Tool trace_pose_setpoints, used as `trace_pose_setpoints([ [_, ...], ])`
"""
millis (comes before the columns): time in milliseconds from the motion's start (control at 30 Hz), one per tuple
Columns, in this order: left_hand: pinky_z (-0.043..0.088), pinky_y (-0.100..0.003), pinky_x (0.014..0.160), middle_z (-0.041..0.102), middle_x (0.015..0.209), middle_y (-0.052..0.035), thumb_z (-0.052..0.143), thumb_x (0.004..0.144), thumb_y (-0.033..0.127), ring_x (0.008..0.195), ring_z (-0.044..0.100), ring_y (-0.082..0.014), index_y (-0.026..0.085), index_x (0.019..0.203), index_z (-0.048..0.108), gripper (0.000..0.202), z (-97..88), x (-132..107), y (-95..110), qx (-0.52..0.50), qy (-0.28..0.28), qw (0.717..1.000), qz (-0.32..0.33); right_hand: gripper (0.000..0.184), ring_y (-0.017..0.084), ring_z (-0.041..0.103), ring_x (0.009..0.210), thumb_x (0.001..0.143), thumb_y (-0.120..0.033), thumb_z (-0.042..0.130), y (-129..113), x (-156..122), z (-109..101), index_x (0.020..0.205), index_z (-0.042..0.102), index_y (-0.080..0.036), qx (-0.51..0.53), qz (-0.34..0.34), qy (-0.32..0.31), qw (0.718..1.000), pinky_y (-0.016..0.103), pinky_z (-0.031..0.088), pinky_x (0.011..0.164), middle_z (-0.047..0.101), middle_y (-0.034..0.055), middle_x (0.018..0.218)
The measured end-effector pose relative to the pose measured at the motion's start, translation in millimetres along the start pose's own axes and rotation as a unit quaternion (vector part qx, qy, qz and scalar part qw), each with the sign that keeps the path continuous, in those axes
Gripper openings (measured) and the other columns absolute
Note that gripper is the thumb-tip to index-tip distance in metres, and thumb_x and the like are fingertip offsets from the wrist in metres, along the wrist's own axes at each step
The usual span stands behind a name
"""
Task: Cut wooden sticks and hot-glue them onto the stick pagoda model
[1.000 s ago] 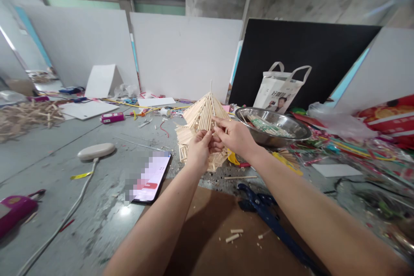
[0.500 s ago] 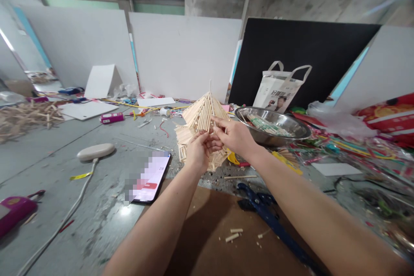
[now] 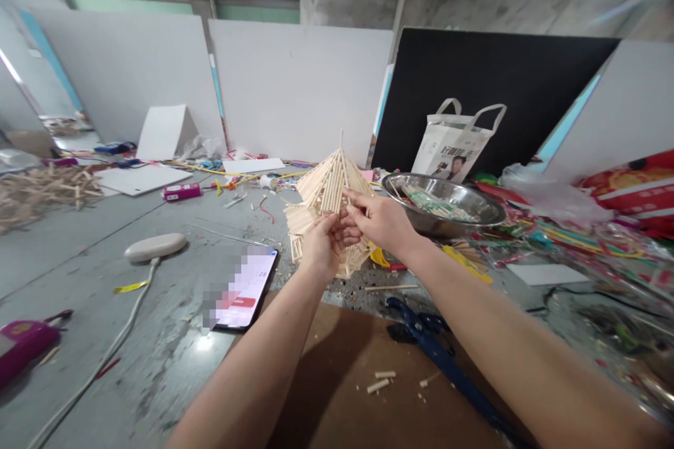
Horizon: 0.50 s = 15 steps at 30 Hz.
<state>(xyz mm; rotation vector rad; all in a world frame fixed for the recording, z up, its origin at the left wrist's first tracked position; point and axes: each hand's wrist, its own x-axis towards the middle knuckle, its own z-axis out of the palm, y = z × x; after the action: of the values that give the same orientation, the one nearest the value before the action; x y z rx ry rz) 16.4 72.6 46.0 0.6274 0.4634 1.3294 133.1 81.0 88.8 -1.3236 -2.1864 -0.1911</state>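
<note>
Clerk: Stick house (image 3: 325, 189), location?
Checker: On the tabletop (image 3: 173, 309), 12 o'clock, upright.
Clerk: Left hand (image 3: 322, 245)?
Checker: Thumb and fingers pinching the roof's (image 3: 331, 175) lower edge, 6 o'clock.
Clerk: Right hand (image 3: 384, 217)?
Checker: Thumb and forefinger pinching at the roof's 4 o'clock side.
Clerk: Changes, last second?
Checker: Hands and house, practically none; phone (image 3: 253, 287) digits, 27 to 28. Reads as a steadying hold. Steel basin (image 3: 442, 226), house's 3 o'clock.

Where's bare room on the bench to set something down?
Grey surface between the stick pile, white oblong device and magenta tool. Another patch: between that device and the phone. Crowded: right of the steel bowl, around the clear plastic, and the stick model, with the left hand and right hand at it.
</note>
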Motion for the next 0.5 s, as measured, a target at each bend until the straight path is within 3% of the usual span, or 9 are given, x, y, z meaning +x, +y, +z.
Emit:
trace_pose_setpoints([
  [367,0.045,-0.02,0.046,0.063,0.059,-0.0045,0.041,0.077,0.014,0.048,0.059,-0.0111,0.008,0.08,0.054,0.014,-2.3,1.0,-1.1,0.0,-0.003,1.0,0.006,0.039,0.011,0.053,0.057,0.08,-0.027,0.038,0.4,-0.4,0.7,0.118,0.049,-0.025,0.015,-0.004,0.005,1.0,0.025,0.041,0.059,0.066,0.0041,0.088],
  [500,0.046,-0.021,0.046,0.063,0.06,-0.0044,0.041,0.078,0.014,0.048,0.059,-0.0112,0.008,0.08,0.053,0.014,-2.9,1.4,-1.1,0.004,-0.006,1.0,0.006,0.042,0.012,0.054,0.062,0.08,-0.027,0.039,1.8,-5.6,1.2,0.12,0.046,-0.019,0.037,-0.011,0.027,0.999,0.025,0.041,0.062,0.065,0.0053,0.084],
])
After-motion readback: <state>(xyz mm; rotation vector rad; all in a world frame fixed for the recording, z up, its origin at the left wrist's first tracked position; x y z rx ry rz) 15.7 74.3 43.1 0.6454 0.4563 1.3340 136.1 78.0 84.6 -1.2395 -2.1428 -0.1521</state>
